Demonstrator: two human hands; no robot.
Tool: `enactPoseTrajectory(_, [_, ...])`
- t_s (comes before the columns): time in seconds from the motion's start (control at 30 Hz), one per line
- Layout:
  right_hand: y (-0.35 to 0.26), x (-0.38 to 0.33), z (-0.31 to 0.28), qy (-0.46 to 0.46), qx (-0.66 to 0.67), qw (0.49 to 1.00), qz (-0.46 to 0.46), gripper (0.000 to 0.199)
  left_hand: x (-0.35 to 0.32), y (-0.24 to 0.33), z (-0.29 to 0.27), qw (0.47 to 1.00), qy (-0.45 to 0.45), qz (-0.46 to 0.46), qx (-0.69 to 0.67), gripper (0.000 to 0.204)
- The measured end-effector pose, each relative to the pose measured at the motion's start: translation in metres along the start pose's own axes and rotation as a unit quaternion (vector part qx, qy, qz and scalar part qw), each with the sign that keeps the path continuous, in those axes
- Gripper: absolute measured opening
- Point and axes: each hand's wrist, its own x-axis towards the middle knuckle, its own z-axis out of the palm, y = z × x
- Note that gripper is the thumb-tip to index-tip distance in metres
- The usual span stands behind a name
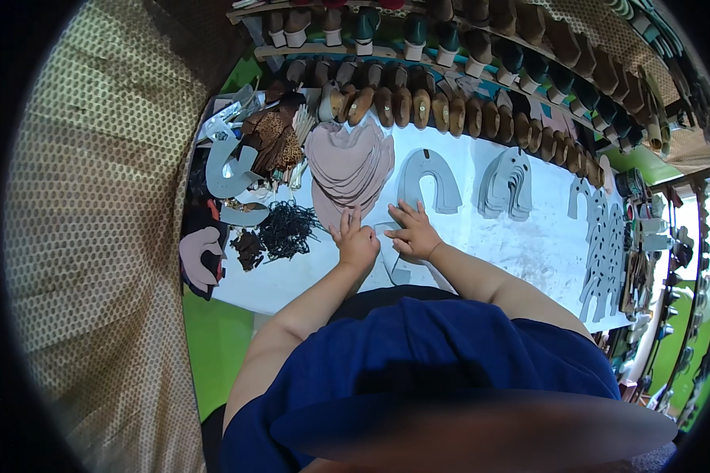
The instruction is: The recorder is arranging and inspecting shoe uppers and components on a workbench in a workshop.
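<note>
My left hand [359, 246] rests at the near edge of the white table, its fingers stretched out and pointing away from me. Beside it, my right hand [418, 235] reaches in from the right with its fingers spread. Between and under them lies a pale grey curved cut piece [400, 276], partly covered by the hands. Just beyond my left hand is a fanned stack of dusty-pink cut pieces [351, 162]. Past my right hand sits a small stack of grey arch-shaped pieces [442, 193]. Whether either hand pinches the grey piece's edge is hard to see.
Another stack of grey pieces [497, 189] lies farther right, and perforated grey pieces [603, 252] line the right end. To the left are black stringy scraps [286, 230] and leopard-print pieces [274, 142]. Wooden shoe lasts [421, 109] stand along the back, below shelves of heeled shoes [415, 38].
</note>
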Motion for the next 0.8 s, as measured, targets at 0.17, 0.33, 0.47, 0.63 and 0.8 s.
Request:
enactPoseTrajectory(0.17, [-0.004, 0.001, 0.0, 0.019, -0.013, 1.0, 0.01, 0.024, -0.002, -0.001, 0.009, 1.0, 0.011, 0.024, 0.008, 0.01])
enactPoseTrajectory(0.33, [-0.008, 0.002, -0.001, 0.023, -0.019, 0.999, 0.019, 0.024, -0.004, 0.001, 0.009, 1.0, 0.024, 0.011, 0.012, 0.012])
enactPoseTrajectory(0.47, [-0.006, 0.002, 0.001, 0.018, -0.044, 0.998, 0.042, 0.038, -0.005, 0.007, 0.0, 1.0, -0.006, -0.002, 0.016, 0.012])
enactPoseTrajectory(0.63, [-0.006, 0.002, 0.002, 0.003, -0.053, 0.998, 0.041, 0.045, -0.004, 0.008, -0.004, 0.998, -0.055, -0.032, 0.028, 0.013])
enactPoseTrajectory(0.8, [-0.006, 0.002, 0.001, 0.001, -0.049, 0.998, 0.045, 0.044, -0.008, 0.008, -0.002, 0.999, -0.019, -0.032, 0.011, 0.012])
